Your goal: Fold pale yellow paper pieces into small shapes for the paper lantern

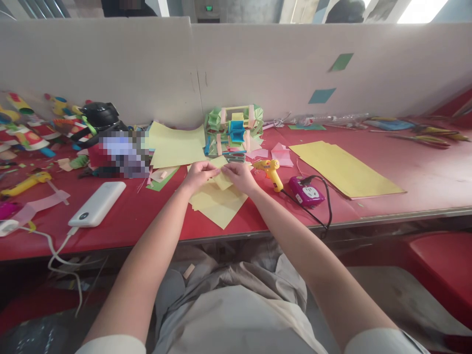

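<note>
My left hand (200, 176) and my right hand (241, 177) pinch a small pale-yellow piece of paper (222, 181) between the fingertips, close together. Below it, loose pale-yellow paper sheets (220, 209) lie on the red table. Just beyond my fingers are scissors (236, 157), partly hidden. Right of my right hand, a yellow hot glue gun (271, 170) rests with its nozzle pointing left. Behind stands a paper model (236, 129) in green, yellow, blue and pink, against the partition.
A purple power socket (307, 191) with a black cord sits to the right, before stacked yellow sheets (350, 169). On the left are a white power bank (97, 204) with its cable, another yellow glue gun (25, 184) and colourful paper figures (27, 130). A partition (110, 64) closes the back.
</note>
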The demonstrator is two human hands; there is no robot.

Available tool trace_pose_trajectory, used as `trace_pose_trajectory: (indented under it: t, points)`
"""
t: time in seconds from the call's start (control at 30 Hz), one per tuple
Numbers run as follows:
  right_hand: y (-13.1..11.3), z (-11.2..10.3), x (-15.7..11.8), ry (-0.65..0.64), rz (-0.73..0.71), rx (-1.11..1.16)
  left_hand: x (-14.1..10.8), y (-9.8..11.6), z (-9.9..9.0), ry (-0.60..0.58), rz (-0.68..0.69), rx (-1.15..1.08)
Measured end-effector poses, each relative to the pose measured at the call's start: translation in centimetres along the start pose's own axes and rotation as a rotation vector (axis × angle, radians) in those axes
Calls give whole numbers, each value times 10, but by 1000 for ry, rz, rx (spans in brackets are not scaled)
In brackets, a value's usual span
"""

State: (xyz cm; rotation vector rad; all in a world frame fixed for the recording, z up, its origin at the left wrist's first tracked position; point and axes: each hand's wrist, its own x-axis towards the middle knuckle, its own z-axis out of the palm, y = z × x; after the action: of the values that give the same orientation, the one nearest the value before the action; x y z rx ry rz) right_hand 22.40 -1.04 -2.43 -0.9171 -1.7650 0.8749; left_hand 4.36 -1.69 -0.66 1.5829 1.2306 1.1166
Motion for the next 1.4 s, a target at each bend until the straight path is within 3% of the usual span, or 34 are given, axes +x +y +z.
trace_pose_trajectory:
  t: [0.4,0.8,1.03,1.4]
  points:
    - [-2,2,-2,-28,-32,-47,1,1,1,-36,-39,-18]
    - [1,-2,1,88,8,17,0,3,-5,-56,-76,-224]
    - [-1,0,0,84,6,-40,2,-1,-3,76,-19,-128]
    - [-4,-2,-3,56,21,35,3,-5,0,3,8,-123]
